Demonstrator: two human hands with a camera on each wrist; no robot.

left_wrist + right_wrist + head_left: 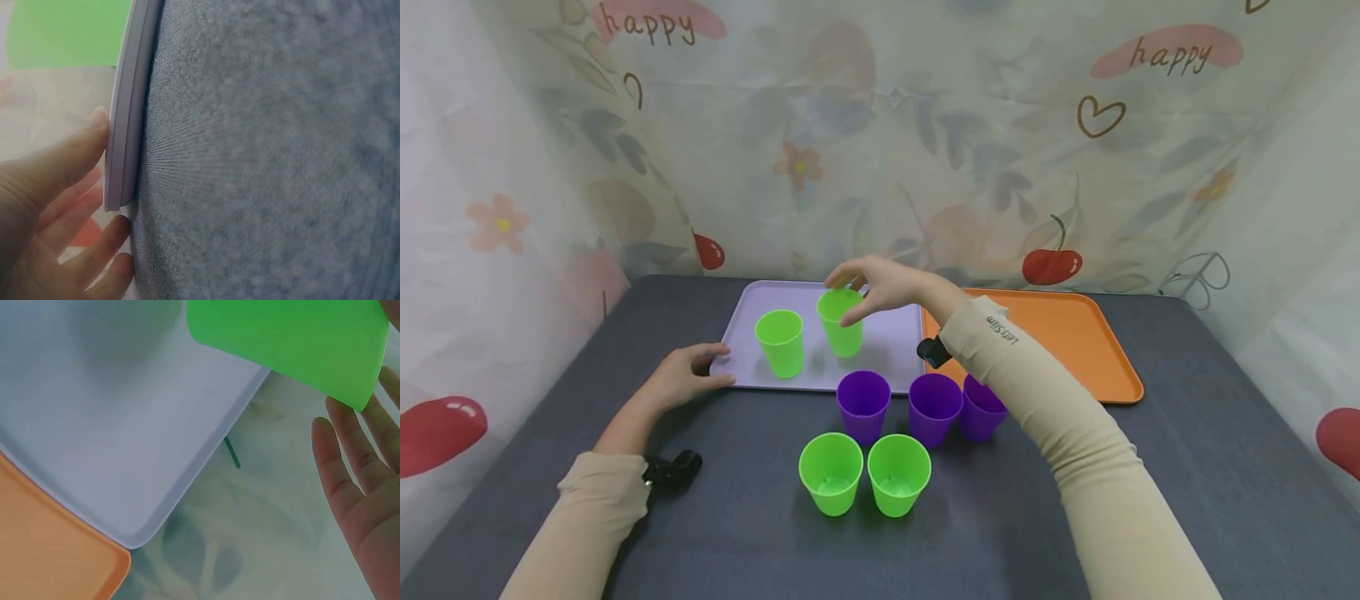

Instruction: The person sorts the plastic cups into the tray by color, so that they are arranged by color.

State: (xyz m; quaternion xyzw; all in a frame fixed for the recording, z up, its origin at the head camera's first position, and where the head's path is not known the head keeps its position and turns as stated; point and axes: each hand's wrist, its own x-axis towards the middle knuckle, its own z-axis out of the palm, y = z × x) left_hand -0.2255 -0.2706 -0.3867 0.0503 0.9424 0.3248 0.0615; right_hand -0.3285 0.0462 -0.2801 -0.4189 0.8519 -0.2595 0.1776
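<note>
My left hand (676, 382) holds the near left corner of a lavender tray (887, 337), thumb at the front edge and fingers round the left side. In the left wrist view the thumb (75, 153) lies against the tray's edge, with the lower fingers just past the corner. My right hand (883, 287) reaches over the tray and holds a green cup (841, 329) by its upper part, thumb in front and fingers behind. That cup (287, 344) looks upright, mouth up. A second green cup (781, 346) stands to its left on the tray.
An orange tray (1060, 333) adjoins the lavender one, partly behind the right sleeve. Purple cups (863, 408) stand in a row before the trays, the rightmost partly covered by the arm. Two green cups (831, 475) stand nearer me. A patterned curtain (880, 167) backs the table.
</note>
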